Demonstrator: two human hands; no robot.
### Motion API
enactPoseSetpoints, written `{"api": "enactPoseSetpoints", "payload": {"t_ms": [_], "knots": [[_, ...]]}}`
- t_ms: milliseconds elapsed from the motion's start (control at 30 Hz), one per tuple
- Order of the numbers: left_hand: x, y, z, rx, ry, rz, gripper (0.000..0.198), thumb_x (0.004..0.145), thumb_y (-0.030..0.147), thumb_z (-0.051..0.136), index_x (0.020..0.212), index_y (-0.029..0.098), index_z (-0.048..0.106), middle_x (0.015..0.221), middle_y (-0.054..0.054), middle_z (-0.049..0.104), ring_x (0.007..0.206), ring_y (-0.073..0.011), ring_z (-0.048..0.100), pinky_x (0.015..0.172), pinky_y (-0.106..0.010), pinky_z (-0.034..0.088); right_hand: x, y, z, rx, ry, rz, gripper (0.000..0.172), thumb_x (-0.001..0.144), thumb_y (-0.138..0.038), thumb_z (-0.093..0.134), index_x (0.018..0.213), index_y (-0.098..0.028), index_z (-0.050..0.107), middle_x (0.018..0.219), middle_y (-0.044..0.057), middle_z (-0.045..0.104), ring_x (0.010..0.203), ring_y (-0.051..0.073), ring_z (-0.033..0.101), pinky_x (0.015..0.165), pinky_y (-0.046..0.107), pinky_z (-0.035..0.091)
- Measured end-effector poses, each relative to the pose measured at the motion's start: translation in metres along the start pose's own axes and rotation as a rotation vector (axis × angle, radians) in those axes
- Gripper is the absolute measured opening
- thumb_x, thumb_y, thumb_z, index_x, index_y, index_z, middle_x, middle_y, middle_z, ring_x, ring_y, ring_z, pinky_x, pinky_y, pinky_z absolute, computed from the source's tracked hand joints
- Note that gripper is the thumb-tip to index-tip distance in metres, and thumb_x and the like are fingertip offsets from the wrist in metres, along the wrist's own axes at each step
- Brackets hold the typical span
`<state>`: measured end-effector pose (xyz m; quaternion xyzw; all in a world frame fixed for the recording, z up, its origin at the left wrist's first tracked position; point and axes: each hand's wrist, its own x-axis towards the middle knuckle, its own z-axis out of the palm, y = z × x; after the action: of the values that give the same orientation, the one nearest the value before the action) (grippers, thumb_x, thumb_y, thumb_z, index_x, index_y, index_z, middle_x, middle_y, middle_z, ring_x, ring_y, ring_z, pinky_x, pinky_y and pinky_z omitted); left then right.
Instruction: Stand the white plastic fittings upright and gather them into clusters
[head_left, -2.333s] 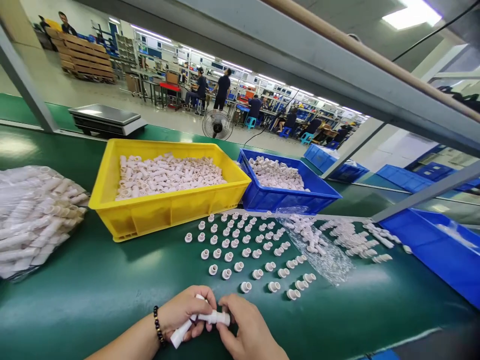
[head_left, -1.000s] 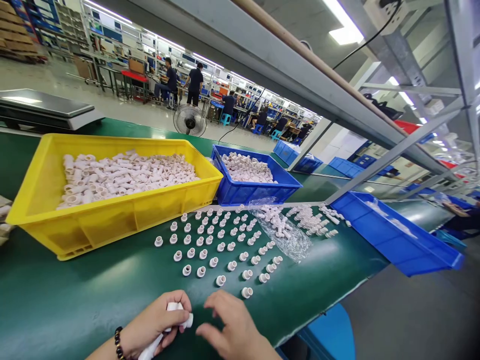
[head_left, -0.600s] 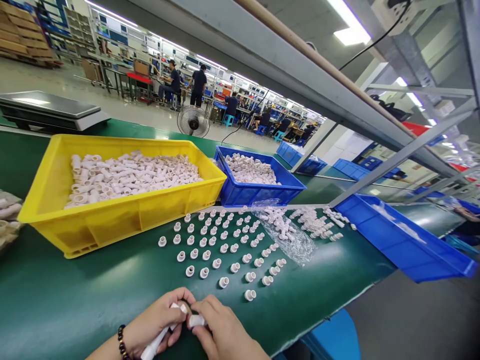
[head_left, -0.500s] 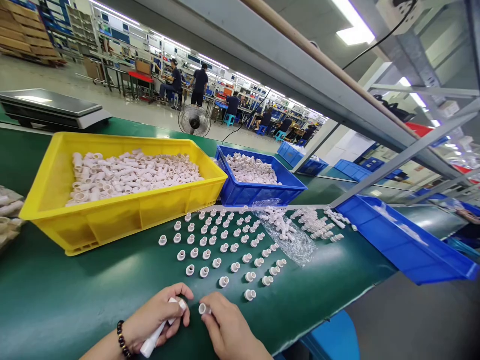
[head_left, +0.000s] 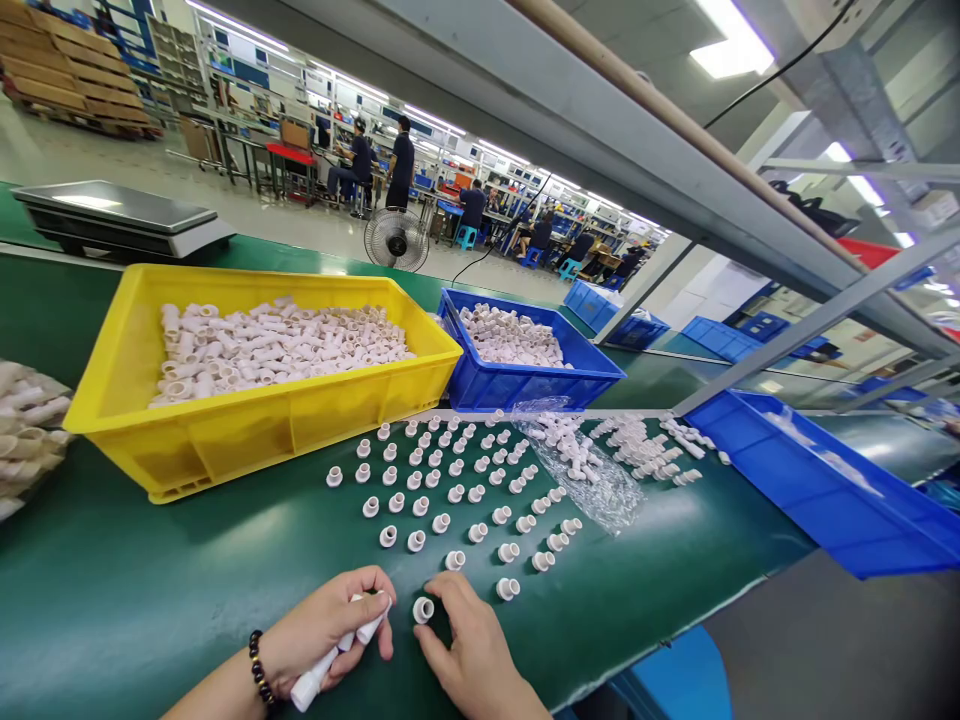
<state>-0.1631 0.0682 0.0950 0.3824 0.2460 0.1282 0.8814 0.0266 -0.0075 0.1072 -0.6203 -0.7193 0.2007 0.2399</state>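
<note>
My left hand (head_left: 349,620), at the bottom centre with a beaded bracelet on its wrist, is closed around a few white plastic pipe fittings (head_left: 313,680). Part of them is hidden by the fingers. Beside it, my right hand (head_left: 469,640) has thumb and forefinger spread around a single white collared fitting (head_left: 424,610), which stands on the green work surface (head_left: 187,590). The thumb is very close to that fitting; contact is hard to make out. Beyond both hands, many similar collared fittings (head_left: 454,560) stand upright in loose rows.
A yellow bin (head_left: 262,430) full of white fittings stands at the left, beside a blue bin (head_left: 532,385) of more pieces. White tees (head_left: 574,450) lie partly on clear plastic wrap (head_left: 611,500). Another blue bin (head_left: 817,500) is at the right. A slanting metal post (head_left: 787,330) rises there.
My right hand's fingers have spread away from the collared fitting, which now stands on the surface. In my left hand, the fittings have shifted and the fingers have curled further over them.
</note>
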Motion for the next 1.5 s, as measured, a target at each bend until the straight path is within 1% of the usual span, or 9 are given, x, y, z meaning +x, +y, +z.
{"api": "enactPoseSetpoints", "payload": {"t_ms": [167,267,367,533,767,867,1033,1267,1500], "knots": [[0.003,-0.005,0.001,0.018,0.003,0.010,0.030,0.082,0.048,0.043,0.079,0.018,0.039,0.063,-0.004,0.063,0.027,-0.0019,0.030,0.025,-0.013,0.021,0.000,-0.014,-0.006,-0.013,0.132,-0.226,0.024,0.075,-0.022,0.054,0.099,-0.018,0.050,0.088,0.007,0.051,0.077,0.018,0.051,0.066,0.027,0.043],[0.003,-0.010,0.002,0.044,0.039,0.007,0.034,0.080,0.051,0.045,0.075,0.018,0.040,0.047,0.004,0.051,0.026,-0.0029,0.028,0.024,-0.013,0.019,0.002,-0.023,0.006,-0.111,0.154,-0.483,0.019,0.079,-0.028,0.050,0.096,-0.020,0.055,0.078,0.004,0.050,0.062,0.014,0.046,0.053,0.025,0.038],[0.003,-0.014,0.003,0.063,0.049,-0.004,0.036,0.079,0.053,0.045,0.072,0.018,0.041,0.041,0.008,0.041,0.027,-0.0038,0.029,0.024,-0.012,0.018,0.007,-0.031,0.020,-0.260,0.171,-0.562,0.019,0.080,-0.031,0.045,0.091,-0.022,0.058,0.064,0.001,0.044,0.054,0.013,0.040,0.047,0.024,0.031],[0.001,-0.012,0.006,0.056,0.002,-0.020,0.037,0.078,0.054,0.046,0.073,0.018,0.042,0.039,0.008,0.041,0.026,-0.0039,0.030,0.023,-0.012,0.017,0.012,-0.036,0.022,-0.319,0.227,-0.562,0.017,0.079,-0.019,0.041,0.073,-0.019,0.057,0.060,0.002,0.045,0.054,0.013,0.041,0.049,0.024,0.031],[0.001,-0.009,0.006,0.076,-0.111,-0.008,0.034,0.078,0.049,0.049,0.074,0.016,0.042,0.056,-0.002,0.061,0.027,-0.0023,0.034,0.023,-0.011,0.019,0.007,-0.035,-0.005,-0.075,0.212,-0.556,0.008,0.076,-0.013,0.047,0.082,-0.018,0.051,0.074,0.004,0.057,0.064,0.014,0.049,0.057,0.026,0.039],[0.000,-0.008,0.004,0.041,-0.093,-0.015,0.032,0.079,0.048,0.048,0.079,0.015,0.045,0.053,0.001,0.057,0.027,-0.0024,0.033,0.024,-0.012,0.023,0.004,-0.029,-0.031,0.046,0.225,-0.388,0.010,0.078,-0.013,0.047,0.087,-0.018,0.049,0.077,0.004,0.056,0.070,0.015,0.051,0.061,0.026,0.042],[-0.002,-0.003,0.002,-0.126,0.033,0.002,0.024,0.084,0.040,0.038,0.087,0.017,0.045,0.063,0.000,0.055,0.032,-0.0036,0.035,0.024,-0.012,0.024,-0.001,-0.001,-0.064,-0.073,0.101,-0.058,0.017,0.083,-0.011,0.041,0.095,-0.018,0.050,0.089,0.006,0.054,0.080,0.017,0.051,0.069,0.028,0.042],[0.002,-0.005,-0.006,-0.232,0.054,-0.036,0.014,0.074,0.020,0.038,0.084,0.017,0.047,0.060,-0.001,0.054,0.032,-0.0057,0.035,0.024,-0.014,0.021,-0.003,0.027,-0.049,-0.383,-0.012,0.049,0.016,0.075,-0.005,0.047,0.079,-0.018,0.054,0.077,0.002,0.056,0.076,0.020,0.048,0.067,0.033,0.037],[0.000,-0.001,-0.003,-0.238,0.159,-0.012,0.015,0.079,0.027,0.039,0.076,0.017,0.050,0.052,0.003,0.046,0.030,-0.0025,0.020,0.026,-0.014,0.017,0.000,0.002,-0.056,-0.282,0.077,-0.073,0.021,0.075,-0.009,0.052,0.094,-0.019,0.052,0.094,0.005,0.053,0.086,0.020,0.048,0.074,0.033,0.038]]}}
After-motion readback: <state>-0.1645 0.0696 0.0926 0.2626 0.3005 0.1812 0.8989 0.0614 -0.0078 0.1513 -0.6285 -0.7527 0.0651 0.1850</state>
